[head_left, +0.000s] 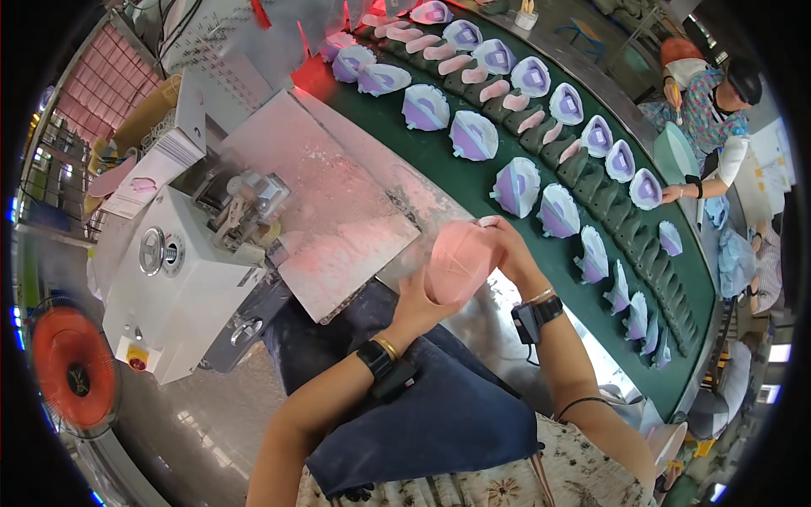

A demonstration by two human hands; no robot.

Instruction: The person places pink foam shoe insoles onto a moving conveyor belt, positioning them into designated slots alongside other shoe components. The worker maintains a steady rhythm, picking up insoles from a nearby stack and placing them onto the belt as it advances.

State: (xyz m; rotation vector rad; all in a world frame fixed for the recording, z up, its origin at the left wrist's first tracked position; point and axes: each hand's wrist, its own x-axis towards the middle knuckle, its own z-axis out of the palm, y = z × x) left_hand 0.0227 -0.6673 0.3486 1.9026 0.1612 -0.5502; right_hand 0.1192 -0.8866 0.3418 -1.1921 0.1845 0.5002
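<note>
Both my hands hold one pink, rounded piece (pixel 460 260) with thin pale lines across it; it looks like a shoe upper. My left hand (pixel 417 304) grips its lower left side, thumb up along the edge. At its upper right, the fingers of my right hand (pixel 505 243) close round the rim. The piece is held up in front of me, above the metal edge between the work plate and the green belt. Part of its rim is hidden behind my fingers.
A pink-dusted plate (pixel 338 203) lies ahead, beside a white machine (pixel 182 283). On the right runs a green conveyor belt (pixel 456 177) with rows of purple-and-white uppers (pixel 474 135), pink pieces (pixel 454 64) and dark moulds. A co-worker (pixel 714 110) works across it. An orange fan (pixel 74 367) stands left.
</note>
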